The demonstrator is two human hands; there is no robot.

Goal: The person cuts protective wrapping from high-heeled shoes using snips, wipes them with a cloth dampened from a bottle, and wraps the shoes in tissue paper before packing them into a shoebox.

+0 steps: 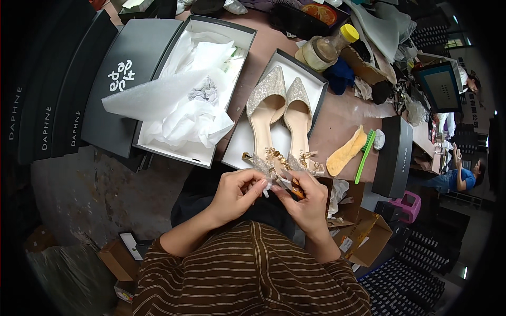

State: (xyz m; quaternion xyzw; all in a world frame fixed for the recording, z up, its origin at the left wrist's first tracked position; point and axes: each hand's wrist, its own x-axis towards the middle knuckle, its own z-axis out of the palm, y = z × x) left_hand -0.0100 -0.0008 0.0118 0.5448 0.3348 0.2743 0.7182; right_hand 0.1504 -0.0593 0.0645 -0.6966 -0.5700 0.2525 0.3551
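Two glittery gold pointed shoes lie side by side on a white box lid [235, 149]: the left shoe [265, 105] and the right shoe [298, 113], heels toward me, with gold chain straps. My left hand [236, 190] pinches the heel end of the left shoe with a bit of white material. My right hand [305, 197] grips a small orange-handled tool [291, 188] at the same heel.
An open shoebox [196, 157] full of white tissue paper stands at the left beside its dark lid [132, 63]. A bottle with a yellow cap [327, 48], a yellow insole [345, 151], a green brush [363, 155] and a dark box [394, 152] lie to the right. Cardboard boxes sit on the floor.
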